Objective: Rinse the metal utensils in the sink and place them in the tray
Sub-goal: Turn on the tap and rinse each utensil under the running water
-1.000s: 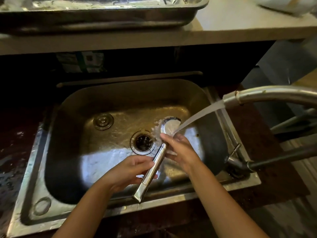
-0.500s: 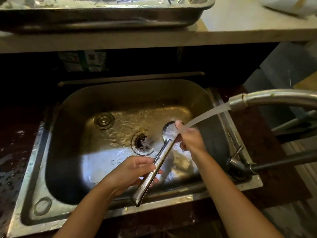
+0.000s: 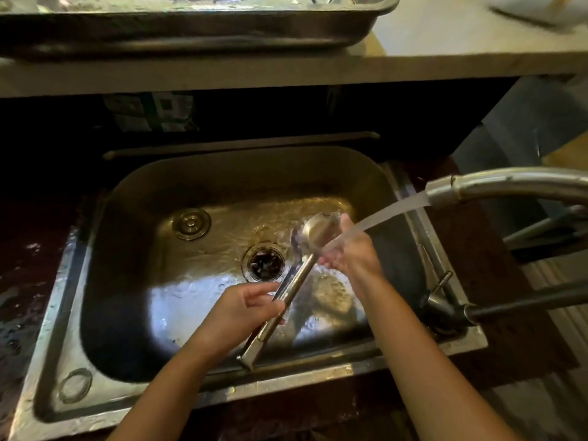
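Note:
A long metal spoon (image 3: 288, 289) slants over the steel sink (image 3: 133, 281), its bowl up near the water stream and its handle end down near the sink's front rim. My left hand (image 3: 245, 310) grips the handle about midway. My right hand (image 3: 353, 249) touches the spoon's bowl and neck, with the water from the faucet spout (image 3: 496, 183) running over its fingers. A metal tray (image 3: 191, 23) stands on the raised counter behind the sink, top of view; what lies inside it is blurred.
The drain (image 3: 263, 261) sits at the sink's middle, and a round plug (image 3: 191, 223) lies left of it. The faucet base and lever (image 3: 445, 300) stand at the sink's right rim. Wet dark countertop (image 3: 28, 281) lies to the left. A pale object (image 3: 541, 7) rests on the counter, top right.
The spoon's bowl has turned and lifted further into the stream. My right hand has shifted from the neck up beside the bowl. My left hand keeps its grip on the handle.

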Motion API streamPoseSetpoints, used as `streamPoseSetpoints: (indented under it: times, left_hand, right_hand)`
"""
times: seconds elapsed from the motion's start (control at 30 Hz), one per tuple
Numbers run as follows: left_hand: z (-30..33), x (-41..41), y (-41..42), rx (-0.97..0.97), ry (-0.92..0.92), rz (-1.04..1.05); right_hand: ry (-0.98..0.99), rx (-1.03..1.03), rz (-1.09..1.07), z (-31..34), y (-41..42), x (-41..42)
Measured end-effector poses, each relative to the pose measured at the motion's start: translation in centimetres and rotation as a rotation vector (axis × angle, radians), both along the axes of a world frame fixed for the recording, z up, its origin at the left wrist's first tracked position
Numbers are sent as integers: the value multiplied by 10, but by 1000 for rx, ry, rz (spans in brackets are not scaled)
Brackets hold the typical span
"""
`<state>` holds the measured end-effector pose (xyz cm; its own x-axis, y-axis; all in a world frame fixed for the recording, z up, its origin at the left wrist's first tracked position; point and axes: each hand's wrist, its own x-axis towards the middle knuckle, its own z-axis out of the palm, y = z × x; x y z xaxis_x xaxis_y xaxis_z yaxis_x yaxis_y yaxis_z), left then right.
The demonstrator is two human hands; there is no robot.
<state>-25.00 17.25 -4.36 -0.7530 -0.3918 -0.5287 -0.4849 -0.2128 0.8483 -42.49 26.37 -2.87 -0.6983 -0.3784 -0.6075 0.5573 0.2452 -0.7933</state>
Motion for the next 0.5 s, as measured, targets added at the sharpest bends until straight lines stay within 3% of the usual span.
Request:
streamPoseSetpoints:
  times: [0.1,0.2,0.3,0.37,0.5]
  left_hand:
    - [-4,1,5,-516,-26,17]
    - [-9,5,9,-1063,-38,-126]
    - [-9,6,16,-1388,4,-226]
    - [-8,4,18,-1295,1,-236]
    - [-8,-3,7,-507,-46,-105]
  right_hand:
    - [-73,-19,-61,4,0,9]
    - [46,10,12,3,3,17]
    - [73,35,35,2,6,20]
    - [93,75,23,-3,6,18]
    - [118,34,47,-12,12,11]
